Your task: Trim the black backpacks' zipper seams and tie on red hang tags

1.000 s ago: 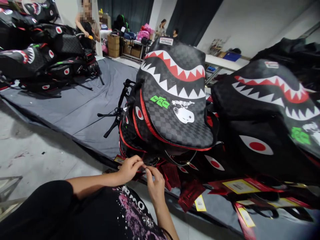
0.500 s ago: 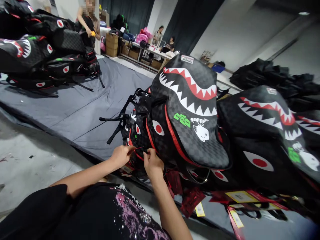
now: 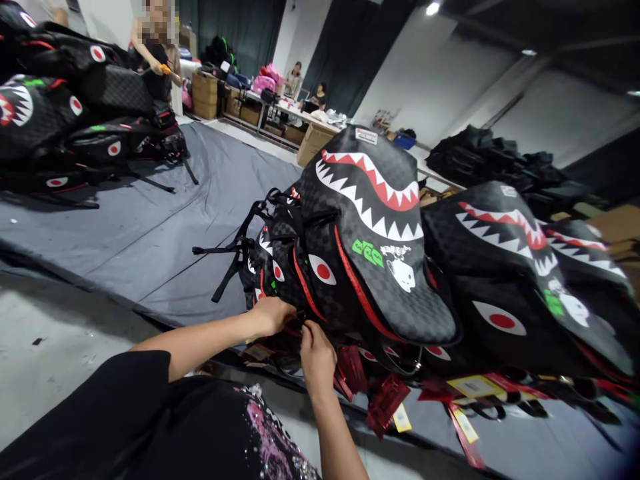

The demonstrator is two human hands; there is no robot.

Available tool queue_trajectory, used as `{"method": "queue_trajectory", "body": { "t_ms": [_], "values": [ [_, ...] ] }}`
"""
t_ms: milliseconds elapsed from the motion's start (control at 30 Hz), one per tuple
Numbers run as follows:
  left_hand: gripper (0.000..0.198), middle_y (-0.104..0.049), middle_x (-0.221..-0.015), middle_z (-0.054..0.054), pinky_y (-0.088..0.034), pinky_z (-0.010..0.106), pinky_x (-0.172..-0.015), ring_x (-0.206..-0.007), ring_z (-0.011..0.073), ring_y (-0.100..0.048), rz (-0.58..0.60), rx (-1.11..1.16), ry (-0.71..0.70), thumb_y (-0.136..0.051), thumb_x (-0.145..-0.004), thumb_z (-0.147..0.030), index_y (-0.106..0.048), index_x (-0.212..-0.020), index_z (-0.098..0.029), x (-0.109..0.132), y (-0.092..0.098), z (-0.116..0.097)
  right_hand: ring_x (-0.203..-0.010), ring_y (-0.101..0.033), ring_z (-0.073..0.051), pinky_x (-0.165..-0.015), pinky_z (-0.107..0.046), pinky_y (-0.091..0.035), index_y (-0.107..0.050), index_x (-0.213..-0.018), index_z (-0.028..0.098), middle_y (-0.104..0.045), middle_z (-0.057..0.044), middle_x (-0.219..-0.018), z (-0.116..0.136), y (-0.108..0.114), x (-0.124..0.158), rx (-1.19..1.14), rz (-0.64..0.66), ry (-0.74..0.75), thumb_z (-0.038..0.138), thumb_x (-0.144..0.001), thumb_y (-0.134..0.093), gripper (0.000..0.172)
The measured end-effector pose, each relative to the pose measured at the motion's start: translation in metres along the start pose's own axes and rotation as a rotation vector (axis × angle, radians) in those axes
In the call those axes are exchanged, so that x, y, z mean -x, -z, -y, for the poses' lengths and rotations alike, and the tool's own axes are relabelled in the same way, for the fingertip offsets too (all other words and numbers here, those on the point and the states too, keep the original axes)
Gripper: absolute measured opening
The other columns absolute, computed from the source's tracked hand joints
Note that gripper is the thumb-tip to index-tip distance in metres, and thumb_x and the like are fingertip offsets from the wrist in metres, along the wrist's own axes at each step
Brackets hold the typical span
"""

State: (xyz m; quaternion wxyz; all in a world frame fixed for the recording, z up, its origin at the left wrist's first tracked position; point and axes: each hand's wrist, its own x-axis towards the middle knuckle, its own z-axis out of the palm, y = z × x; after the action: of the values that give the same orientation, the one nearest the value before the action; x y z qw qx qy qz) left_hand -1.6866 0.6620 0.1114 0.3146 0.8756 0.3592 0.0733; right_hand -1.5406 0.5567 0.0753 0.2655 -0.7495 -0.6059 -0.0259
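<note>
Both hands meet low at the near side of a black checkered backpack (image 3: 350, 293) printed with a red-and-white shark mouth and a red eye. My left hand (image 3: 273, 315) is closed, its fingertips at a small dark piece that I cannot make out. Just to the right, my right hand (image 3: 319, 357) pinches at the same spot, thumb and fingers together. What lies between the fingers is mostly hidden. Behind the hands, more backpacks with red piping (image 3: 305, 287) are stacked on their sides, and black straps (image 3: 233, 257) stick out to the left.
Grey cloth (image 3: 150, 233) covers the long surface. Red tags (image 3: 385, 403) hang at its front edge. Another shark backpack (image 3: 495, 287) lies to the right, and a pile of backpacks (image 3: 100, 127) at the far left. A co-worker (image 3: 160, 60) stands behind that pile.
My left hand has moved right, close to my right hand. The thin red thread seen at its fingertips no longer shows. The view has shifted slightly.
</note>
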Motion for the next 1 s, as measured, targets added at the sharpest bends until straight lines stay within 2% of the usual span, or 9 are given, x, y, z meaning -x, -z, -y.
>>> {"method": "queue_trajectory", "body": {
  "t_ms": [133,200,300,400,500,667,833,933,1000],
  "values": [
    [0.025,-0.074,-0.093,0.005,-0.043,0.025,-0.064,-0.083,0.0208,-0.067,0.074,0.031,-0.023,-0.057,-0.087,-0.030,-0.069,-0.108,-0.025,0.001,0.018,0.003,-0.063,-0.066,-0.020,-0.051,-0.028,-0.036,-0.065,-0.086,0.020,-0.070,-0.009,-0.081,0.001,0.018,0.006,0.359,0.074,-0.047,0.036,-0.100,-0.029,0.042],
    [0.031,-0.073,-0.096,0.003,-0.044,0.023,-0.065,-0.086,0.0197,-0.067,0.108,0.064,-0.047,-0.064,-0.084,-0.036,-0.066,-0.113,-0.026,0.009,0.029,0.010,-0.063,-0.065,-0.021,-0.049,-0.029,-0.032,-0.065,-0.085,0.020,-0.069,-0.010,-0.081,-0.004,0.024,0.009,0.383,0.080,-0.072,0.036,-0.097,-0.030,0.041],
    [0.043,-0.071,-0.095,-0.001,-0.046,0.020,-0.069,-0.086,0.0154,-0.066,0.198,0.220,-0.127,-0.072,-0.078,-0.035,-0.062,-0.119,-0.025,0.019,0.037,0.023,-0.062,-0.066,-0.022,-0.050,-0.029,-0.038,-0.064,-0.086,0.022,-0.070,-0.009,-0.077,-0.017,0.023,0.005,0.118,0.185,-0.205,0.045,-0.088,-0.037,0.035],
    [0.057,-0.066,-0.093,0.000,-0.049,0.022,-0.076,-0.087,0.0148,-0.063,0.256,0.477,-0.253,-0.077,-0.073,-0.027,-0.056,-0.125,-0.016,0.023,0.032,0.038,-0.054,-0.063,-0.020,-0.051,-0.029,-0.044,-0.062,-0.088,0.023,-0.070,-0.005,-0.070,-0.024,0.020,-0.005,-0.189,0.350,-0.407,0.053,-0.076,-0.045,0.036],
    [0.059,-0.065,-0.099,0.001,-0.049,0.024,-0.076,-0.087,0.0158,-0.062,0.137,0.521,-0.257,-0.077,-0.069,-0.021,-0.057,-0.124,-0.016,0.027,0.021,0.047,-0.047,-0.057,-0.017,-0.049,-0.027,-0.044,-0.063,-0.091,0.020,-0.065,0.000,-0.061,-0.023,0.023,-0.009,-0.388,0.383,-0.483,0.054,-0.068,-0.052,0.041],
    [0.028,-0.069,-0.093,0.001,-0.048,0.021,-0.071,-0.083,0.0143,-0.063,-0.032,0.543,-0.169,-0.068,-0.078,-0.018,-0.067,-0.106,-0.018,0.035,0.004,0.044,-0.040,-0.044,-0.010,-0.039,-0.021,-0.029,-0.062,-0.080,0.019,-0.058,0.003,-0.054,-0.016,0.031,-0.005,-0.803,0.523,-0.669,0.054,-0.054,-0.075,0.046],
    [0.023,-0.073,-0.103,0.005,-0.049,0.022,-0.087,-0.096,0.0152,-0.066,-0.202,0.454,-0.434,-0.066,-0.084,-0.014,-0.071,-0.106,-0.018,0.034,-0.013,0.028,-0.061,-0.059,-0.015,-0.053,-0.024,-0.047,-0.067,-0.081,0.020,-0.066,-0.002,-0.074,-0.020,0.035,-0.003,-1.049,0.653,-0.750,0.044,-0.056,-0.086,0.039],
    [0.024,-0.072,-0.099,0.006,-0.048,0.019,-0.077,-0.089,0.0131,-0.066,-0.298,0.271,-0.434,-0.059,-0.089,-0.014,-0.072,-0.108,-0.019,0.031,-0.023,0.023,-0.064,-0.058,-0.015,-0.053,-0.023,-0.048,-0.069,-0.080,0.023,-0.063,0.000,-0.075,-0.031,0.036,-0.001,-1.035,0.648,-0.754,0.039,-0.055,-0.088,0.035],
    [0.023,-0.070,-0.100,0.005,-0.046,0.020,-0.067,-0.085,0.0129,-0.066,-0.361,0.112,-0.393,-0.059,-0.092,-0.024,-0.072,-0.111,-0.023,0.030,-0.030,0.021,-0.062,-0.057,-0.014,-0.052,-0.023,-0.047,-0.070,-0.081,0.024,-0.062,0.001,-0.074,-0.036,0.036,0.000,-1.065,0.657,-0.764,0.037,-0.057,-0.088,0.033]
  ]
}}
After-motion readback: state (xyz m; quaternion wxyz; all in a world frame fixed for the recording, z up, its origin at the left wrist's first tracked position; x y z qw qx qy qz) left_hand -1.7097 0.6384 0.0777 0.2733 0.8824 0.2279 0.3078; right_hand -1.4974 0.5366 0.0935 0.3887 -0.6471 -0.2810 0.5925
